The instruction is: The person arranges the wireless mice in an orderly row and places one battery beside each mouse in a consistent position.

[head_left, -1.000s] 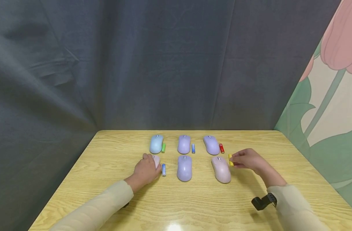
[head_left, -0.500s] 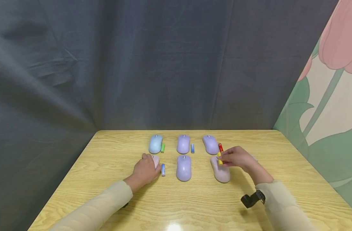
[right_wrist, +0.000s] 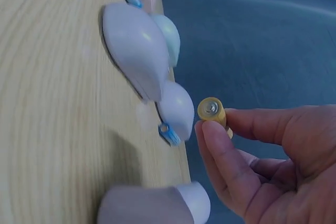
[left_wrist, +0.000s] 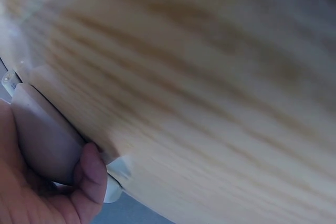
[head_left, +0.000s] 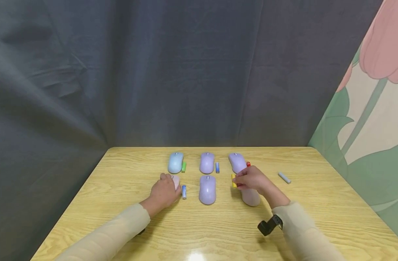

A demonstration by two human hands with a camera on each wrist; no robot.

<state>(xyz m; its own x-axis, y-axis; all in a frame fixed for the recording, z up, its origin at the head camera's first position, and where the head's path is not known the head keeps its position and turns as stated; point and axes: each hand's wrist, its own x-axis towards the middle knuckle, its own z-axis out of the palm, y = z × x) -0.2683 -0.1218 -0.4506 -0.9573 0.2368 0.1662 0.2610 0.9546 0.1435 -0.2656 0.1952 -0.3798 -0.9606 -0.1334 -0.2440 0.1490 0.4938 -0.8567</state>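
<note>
My left hand [head_left: 164, 192] grips a pale pink computer mouse [head_left: 176, 181] at the left of the front row, thumb on its near right side. In the left wrist view, thumb and fingers lie round that mouse [left_wrist: 44, 135]. A blue-and-white battery [head_left: 184, 192] lies just right of it. My right hand [head_left: 252, 179] pinches a yellow battery [head_left: 233, 181] between thumb and fingertips, raised above the table in the right wrist view. It hangs between the front lavender mouse [head_left: 207, 190] and another pink mouse [head_left: 251, 198], whose front part the hand hides.
Behind stand a light blue mouse [head_left: 175, 162] with a green battery [head_left: 184, 167], a lavender mouse [head_left: 207, 163] with a blue battery [head_left: 217, 167], and another lavender mouse [head_left: 237, 163] with a partly hidden red battery [head_left: 248, 164]. A grey battery [head_left: 284, 177] lies far right.
My right hand has carried the yellow battery leftward from the right pink mouse's right side, across it to its left. The grey battery has come into view. My left hand stays in place.
</note>
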